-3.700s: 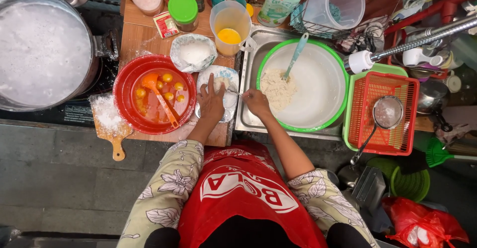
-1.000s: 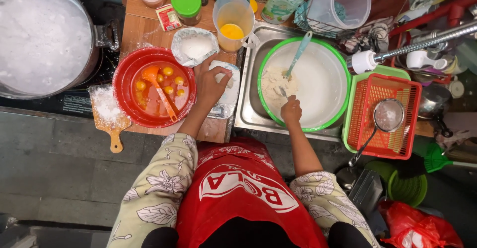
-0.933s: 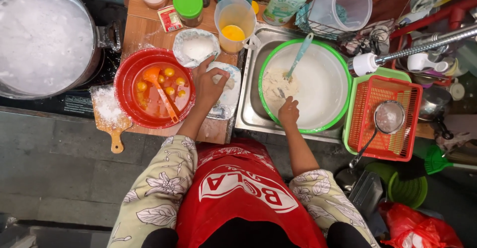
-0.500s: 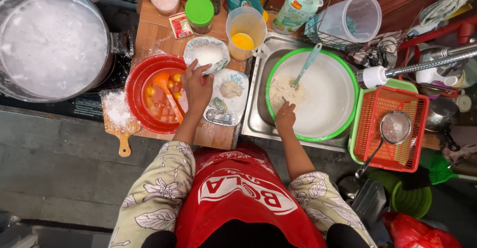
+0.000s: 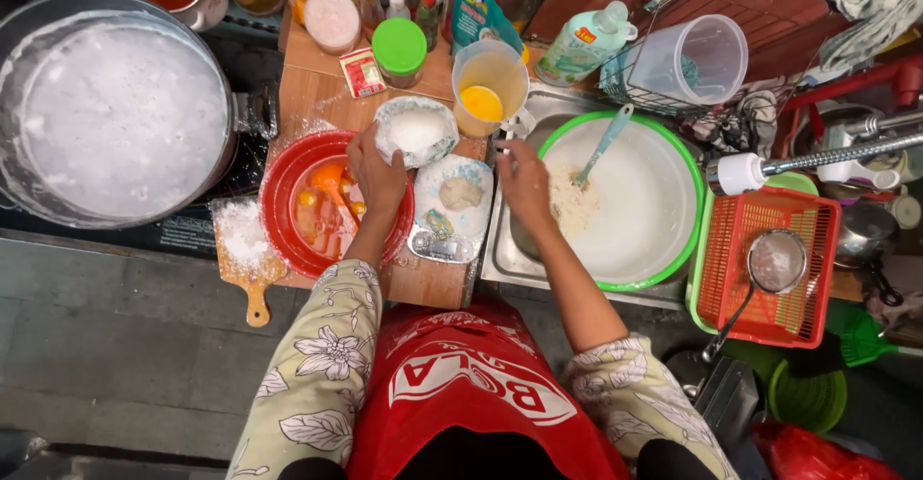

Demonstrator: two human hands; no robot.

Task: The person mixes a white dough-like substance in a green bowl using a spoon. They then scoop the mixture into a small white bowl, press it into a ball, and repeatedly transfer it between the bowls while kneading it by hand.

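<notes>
Wooden bench (image 5: 317, 81) carries a red bowl (image 5: 288, 211) at its front edge. Left hand (image 5: 377, 174) grips the small flour bowl (image 5: 415, 131). Right hand (image 5: 525, 180), fingers loosely curled and holding nothing, rests beside the patterned plate (image 5: 452, 213).

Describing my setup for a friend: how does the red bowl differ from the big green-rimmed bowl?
The red bowl holds orange liquid with floating pieces; the green-rimmed bowl holds a mound of pale dough. The red bowl is smaller and sits on the wooden board; the green-rimmed bowl rests in the sink. Both are round, each holding a utensil.

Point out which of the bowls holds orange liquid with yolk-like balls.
It is the red bowl under the left hand. The small patterned bowl holds white flour, and the big green-rimmed white bowl in the sink holds pale dough and a spoon.
</notes>
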